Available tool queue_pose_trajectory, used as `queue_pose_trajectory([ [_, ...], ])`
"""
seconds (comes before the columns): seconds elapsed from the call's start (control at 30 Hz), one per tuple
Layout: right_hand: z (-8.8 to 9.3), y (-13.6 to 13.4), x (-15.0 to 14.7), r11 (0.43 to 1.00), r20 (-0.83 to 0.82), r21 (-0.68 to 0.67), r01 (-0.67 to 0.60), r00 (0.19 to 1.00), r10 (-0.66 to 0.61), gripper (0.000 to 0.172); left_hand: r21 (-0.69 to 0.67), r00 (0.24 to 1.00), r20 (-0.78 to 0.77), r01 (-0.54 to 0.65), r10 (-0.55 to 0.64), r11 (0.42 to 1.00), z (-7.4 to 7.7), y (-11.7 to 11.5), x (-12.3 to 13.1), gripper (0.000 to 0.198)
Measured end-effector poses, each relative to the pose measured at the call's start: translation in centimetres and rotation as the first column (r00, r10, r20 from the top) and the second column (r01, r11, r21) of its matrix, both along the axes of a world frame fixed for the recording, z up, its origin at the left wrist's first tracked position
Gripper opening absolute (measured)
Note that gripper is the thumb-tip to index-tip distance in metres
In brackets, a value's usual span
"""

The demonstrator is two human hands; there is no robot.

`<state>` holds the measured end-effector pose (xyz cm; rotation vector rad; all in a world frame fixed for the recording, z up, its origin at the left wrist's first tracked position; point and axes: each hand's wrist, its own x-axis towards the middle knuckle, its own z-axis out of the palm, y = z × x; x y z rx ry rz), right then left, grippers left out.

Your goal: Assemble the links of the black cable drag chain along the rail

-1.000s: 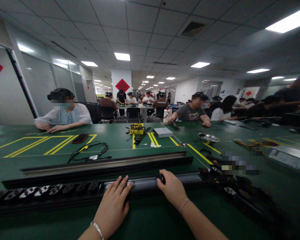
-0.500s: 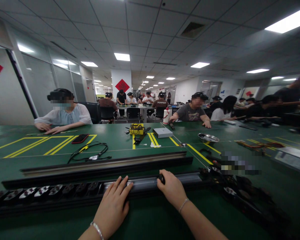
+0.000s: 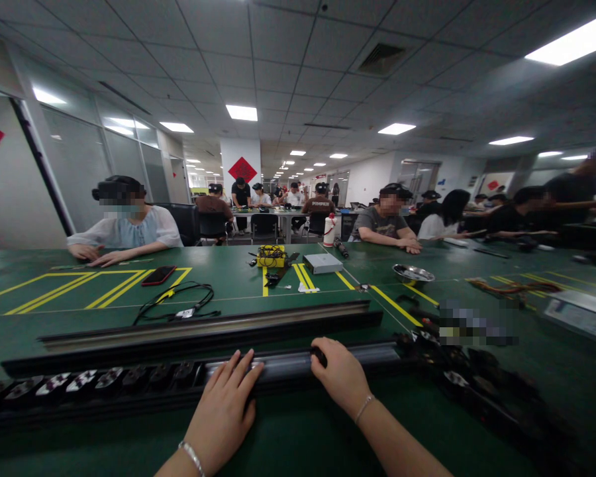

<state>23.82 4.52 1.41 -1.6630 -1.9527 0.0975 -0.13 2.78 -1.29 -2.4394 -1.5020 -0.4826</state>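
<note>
The long black channel rail (image 3: 287, 372) runs left to right before you; your left hand (image 3: 223, 404) lies flat across it, nearer its row of socket modules (image 3: 82, 380), while your right hand (image 3: 342, 374) grips a small black piece (image 3: 319, 356), too shadowed to identify.

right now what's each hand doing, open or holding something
Left hand: open, fingers spread over the long black channel, grasping nothing visible.
Right hand: closed, fingers curled on a small black piece.
</note>
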Motion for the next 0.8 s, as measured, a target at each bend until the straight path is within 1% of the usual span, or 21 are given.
queue_pose_trajectory([
  [0.13, -0.04, 0.03, -0.05, 1.0, 0.008, -0.001, 0.014, 1.0, -0.014, 0.019, 0.013, 1.0, 0.019, 0.008, -0.008, 1.0, -0.31, 0.1, -0.09, 0.057],
  [0.4, 0.06, 0.02, -0.12, 1.0, -0.01, -0.012, 0.026, 1.0, -0.026, 0.016, -0.019, 1.0, 0.02, -0.006, 0.006, 1.0, 0.18, -0.12, 0.1, 0.056],
  [0.63, 0.31, -0.18, -0.2, 1.0, 0.009, -0.011, 0.029, 1.0, -0.029, 0.017, -0.01, 1.0, 0.009, -0.004, 0.004, 1.0, 0.12, -0.15, 0.01, 0.056],
  [0.8, 0.33, -0.11, -0.24, 0.998, 0.016, -0.039, 0.042, 0.999, -0.041, 0.017, 0.002, 1.0, -0.001, 0.002, -0.002, 1.0, 0.15, -0.08, 0.05, 0.057],
])
